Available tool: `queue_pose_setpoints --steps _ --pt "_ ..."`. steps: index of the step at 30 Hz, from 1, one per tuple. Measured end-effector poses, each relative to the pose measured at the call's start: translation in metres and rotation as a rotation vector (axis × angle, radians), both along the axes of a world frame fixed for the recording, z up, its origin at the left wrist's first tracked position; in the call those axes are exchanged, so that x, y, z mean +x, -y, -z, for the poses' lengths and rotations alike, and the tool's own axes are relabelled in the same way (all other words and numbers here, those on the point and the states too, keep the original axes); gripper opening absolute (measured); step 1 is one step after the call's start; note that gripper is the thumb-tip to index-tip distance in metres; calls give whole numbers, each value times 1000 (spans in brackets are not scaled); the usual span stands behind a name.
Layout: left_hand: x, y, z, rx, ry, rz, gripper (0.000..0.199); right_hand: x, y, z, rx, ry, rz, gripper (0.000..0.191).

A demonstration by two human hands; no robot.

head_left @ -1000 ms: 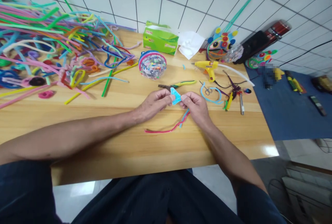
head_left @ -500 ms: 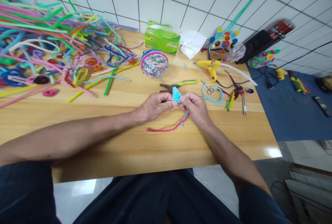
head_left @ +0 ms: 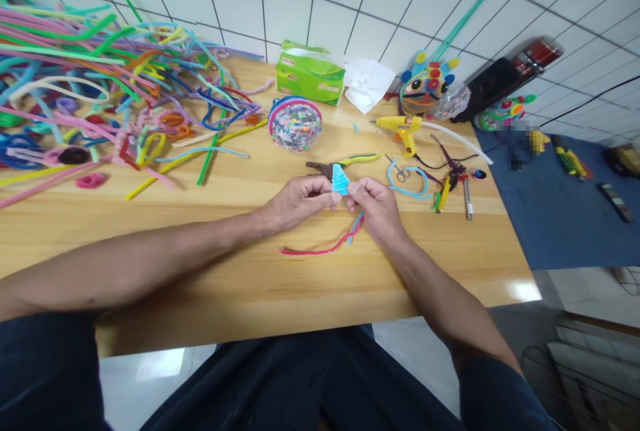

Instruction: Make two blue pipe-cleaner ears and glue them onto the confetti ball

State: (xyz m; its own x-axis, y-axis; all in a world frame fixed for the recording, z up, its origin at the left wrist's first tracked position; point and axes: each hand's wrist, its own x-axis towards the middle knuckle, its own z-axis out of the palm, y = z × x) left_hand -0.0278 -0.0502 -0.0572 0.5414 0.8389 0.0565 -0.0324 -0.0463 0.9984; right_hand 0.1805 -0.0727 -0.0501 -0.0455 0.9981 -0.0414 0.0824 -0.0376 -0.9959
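Observation:
A small light-blue ribbed piece (head_left: 340, 180), wider at its base, is pinched between my two hands over the front half of the table. My left hand (head_left: 305, 199) grips its left edge between thumb and fingers. On its right edge my right hand (head_left: 374, 204) closes thumb against finger. Below the hands lie a red pipe cleaner (head_left: 320, 251) and a short blue one (head_left: 355, 228), whose upper ends run under my right hand. Just behind the piece rest pliers (head_left: 360, 159) with yellow-green handles.
Piled pipe cleaners (head_left: 100, 104) cover the back left. Behind my hands stand a colourful ball (head_left: 296, 124) and a green tissue pack (head_left: 310, 78). Rightward are a yellow glue gun (head_left: 403, 130), scissors (head_left: 400, 171), a blue loop (head_left: 424, 184), a pen (head_left: 468, 198) and a dark flask (head_left: 510, 78).
The camera view has shifted slightly, and the blue piece is turned a little between my fingers. Both hands keep their hold.

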Motion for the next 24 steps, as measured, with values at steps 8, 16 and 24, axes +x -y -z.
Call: queue_pose_setpoints --steps 8,16,24 --pt "2 -2 1 6 -40 -37 35 8 -10 3 -12 20 -62 43" --pt "5 3 4 112 -56 43 34 29 -46 -31 34 204 89 27" --pt "5 2 8 177 -69 61 31 10 -127 -19 17 474 103 5"
